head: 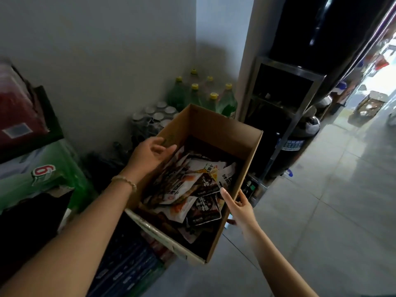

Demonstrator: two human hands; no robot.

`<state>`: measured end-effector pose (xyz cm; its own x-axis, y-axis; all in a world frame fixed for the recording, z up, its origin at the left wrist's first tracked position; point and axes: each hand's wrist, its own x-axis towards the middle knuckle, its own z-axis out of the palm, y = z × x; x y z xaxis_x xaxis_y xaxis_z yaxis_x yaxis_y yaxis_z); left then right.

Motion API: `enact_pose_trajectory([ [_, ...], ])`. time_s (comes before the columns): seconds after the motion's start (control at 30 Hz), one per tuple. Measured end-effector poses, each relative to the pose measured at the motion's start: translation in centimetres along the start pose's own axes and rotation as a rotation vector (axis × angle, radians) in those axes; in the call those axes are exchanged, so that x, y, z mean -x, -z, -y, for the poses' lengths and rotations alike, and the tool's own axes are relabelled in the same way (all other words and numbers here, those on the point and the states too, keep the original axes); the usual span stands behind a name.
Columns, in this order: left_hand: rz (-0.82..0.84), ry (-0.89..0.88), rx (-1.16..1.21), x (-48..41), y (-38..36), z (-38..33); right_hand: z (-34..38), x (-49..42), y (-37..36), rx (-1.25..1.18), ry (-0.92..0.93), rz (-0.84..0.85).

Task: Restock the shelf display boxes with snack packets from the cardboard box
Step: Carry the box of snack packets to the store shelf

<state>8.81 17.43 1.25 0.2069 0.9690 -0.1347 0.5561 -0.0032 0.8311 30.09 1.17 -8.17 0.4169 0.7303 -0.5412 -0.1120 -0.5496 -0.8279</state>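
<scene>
An open cardboard box [214, 123] sits tilted on stacked goods in the middle of the view. Several snack packets [192, 189], white, orange and dark brown, lie loose inside it. My left hand [147, 156] is at the box's left wall, fingers relaxed and slightly bent over the rim, holding nothing. My right hand [237, 205] grips the box's right wall, with the thumb inside near a dark packet and the fingers outside. No shelf display boxes are in view.
Green bottles with yellow caps [205, 95] and shrink-wrapped cans [156, 116] stand in the corner behind the box. Drink cases [40, 168] are stacked at left. A dark metal rack [278, 99] stands to the right. A tiled floor aisle [321, 211] runs along the right.
</scene>
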Motion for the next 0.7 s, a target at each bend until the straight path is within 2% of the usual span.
enact_pose_trajectory([
  [0.07, -0.059, 0.068, -0.297, -3.1, 1.3, 2.1, 1.3, -0.9, 0.4, 0.115, -0.027, 0.014],
  [0.13, -0.005, 0.135, -0.595, -5.6, 1.9, 4.3, 2.7, -1.6, 0.7, 0.215, -0.063, 0.031],
  [0.17, 0.058, 0.167, -0.649, -6.9, 1.9, 5.0, 3.1, -2.1, 1.0, 0.249, -0.091, 0.021],
  [0.27, 0.247, 0.186, -0.629, -9.2, 1.2, 5.4, 4.3, -3.3, 1.9, 0.361, -0.185, 0.020],
  [0.37, 0.285, 0.117, -0.815, -10.3, 1.4, 5.2, 5.7, -3.8, 2.2, 0.462, -0.205, 0.095],
  [0.47, 0.354, 0.104, -0.992, -11.2, 2.1, 4.7, 6.3, -4.3, 2.0, 0.564, -0.213, 0.047],
  [0.6, 0.547, 0.141, -1.054, -12.4, 2.8, 4.7, 6.2, -4.6, 2.3, 0.587, -0.295, 0.065],
  [0.7, 0.617, 0.121, -1.072, -13.1, 3.0, 4.5, 6.8, -4.4, 2.5, 0.595, -0.365, 0.115],
])
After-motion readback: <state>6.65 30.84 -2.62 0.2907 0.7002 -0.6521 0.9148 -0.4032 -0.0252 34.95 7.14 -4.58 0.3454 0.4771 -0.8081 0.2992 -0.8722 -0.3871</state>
